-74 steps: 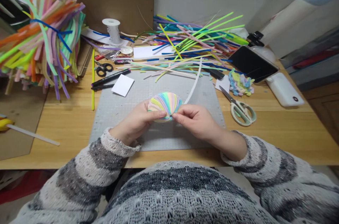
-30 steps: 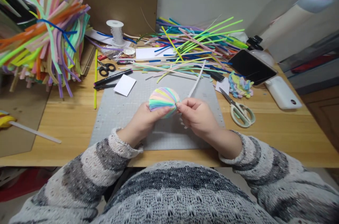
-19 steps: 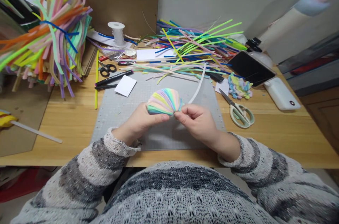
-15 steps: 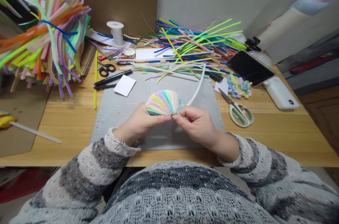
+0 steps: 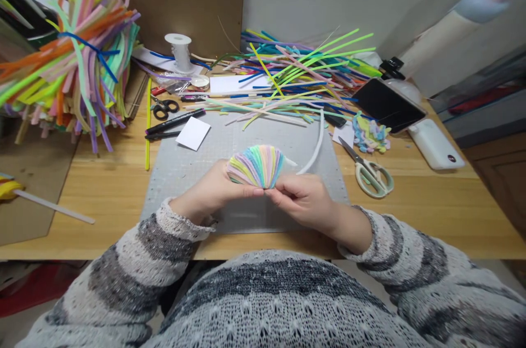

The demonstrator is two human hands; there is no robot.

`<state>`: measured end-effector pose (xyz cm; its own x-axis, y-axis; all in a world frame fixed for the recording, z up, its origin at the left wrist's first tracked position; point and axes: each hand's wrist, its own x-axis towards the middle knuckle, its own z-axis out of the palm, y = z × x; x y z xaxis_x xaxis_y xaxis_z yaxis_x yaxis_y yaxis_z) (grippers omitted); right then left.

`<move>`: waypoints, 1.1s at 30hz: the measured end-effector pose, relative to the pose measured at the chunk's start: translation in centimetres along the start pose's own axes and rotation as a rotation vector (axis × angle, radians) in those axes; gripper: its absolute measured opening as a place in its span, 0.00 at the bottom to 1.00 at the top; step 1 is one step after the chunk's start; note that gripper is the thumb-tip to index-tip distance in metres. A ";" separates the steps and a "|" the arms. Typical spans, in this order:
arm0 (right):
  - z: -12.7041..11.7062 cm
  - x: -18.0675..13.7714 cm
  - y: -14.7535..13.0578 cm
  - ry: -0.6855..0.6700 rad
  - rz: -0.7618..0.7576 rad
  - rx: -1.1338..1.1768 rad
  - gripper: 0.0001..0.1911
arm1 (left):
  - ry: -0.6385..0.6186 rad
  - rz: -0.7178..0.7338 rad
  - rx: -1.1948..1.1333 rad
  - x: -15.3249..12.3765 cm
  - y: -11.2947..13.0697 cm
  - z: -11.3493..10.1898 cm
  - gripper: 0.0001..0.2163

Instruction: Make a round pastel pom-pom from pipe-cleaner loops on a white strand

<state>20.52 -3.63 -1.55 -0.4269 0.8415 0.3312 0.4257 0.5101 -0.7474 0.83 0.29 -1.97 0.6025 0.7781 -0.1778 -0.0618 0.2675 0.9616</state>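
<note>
Between my two hands is a fan of pastel pipe cleaners (image 5: 258,164), striped pink, yellow, purple, green and blue, its stems gathered at the bottom. My left hand (image 5: 216,186) grips its left side, thumb laid along the lower edge. With finger and thumb, my right hand (image 5: 302,194) pinches the gathered point at the lower right. A white pipe cleaner (image 5: 316,145) curves up and away behind my right hand; where it begins is hidden. Below the fan lies a grey cutting mat (image 5: 246,216).
Loose pipe cleaners (image 5: 304,63) pile up at the back, and a tied bundle (image 5: 82,57) stands at left. Pale-handled scissors (image 5: 372,172) lie right, near a phone (image 5: 388,104). Black scissors (image 5: 164,108), markers (image 5: 175,122), a white card (image 5: 193,133) and a spool (image 5: 179,53) sit left.
The fan has tipped and dropped slightly, showing more of its striped face. The white pipe cleaner's free end has swung right and down. Both hands keep their grip.
</note>
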 end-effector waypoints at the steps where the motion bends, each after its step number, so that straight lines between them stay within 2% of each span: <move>1: 0.0 0.0 0.0 -0.006 -0.002 0.005 0.16 | -0.010 -0.003 -0.006 0.0 0.0 0.0 0.15; 4: -0.1 0.1 -0.1 -0.020 0.061 0.064 0.16 | -0.020 -0.005 -0.072 0.1 -0.2 0.2 0.17; 7: -0.3 0.5 -0.2 -0.001 0.223 0.187 0.16 | -0.001 -0.005 -0.256 0.4 -0.3 0.3 0.17; 11: -0.5 1.2 0.1 0.002 0.367 0.427 0.15 | 0.043 -0.064 -0.432 0.7 -0.4 0.6 0.16; 14: -0.6 1.5 0.4 -0.045 0.428 0.663 0.15 | 0.115 -0.097 -0.512 0.9 -0.4 0.7 0.14; 16: -0.6 1.5 0.6 -0.084 0.474 0.735 0.16 | 0.139 -0.109 -0.528 0.9 -0.4 0.8 0.14; 22: -0.6 1.6 0.5 0.012 0.429 0.480 0.13 | 0.033 -0.031 -0.380 0.6 -0.4 0.9 0.17; 26: -0.5 1.6 0.5 0.025 0.406 0.393 0.13 | 0.070 0.003 -0.290 0.6 -0.5 0.9 0.16; 33: -0.4 1.6 0.4 0.031 0.386 0.314 0.13 | 0.059 0.039 -0.272 0.9 -0.9 0.9 0.16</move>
<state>20.34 -1.97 -1.08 -0.2593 0.9658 0.0093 0.2855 0.0858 -0.9545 2.15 0.21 -2.83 0.5481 0.8207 -0.1611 -0.3001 0.3728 0.8780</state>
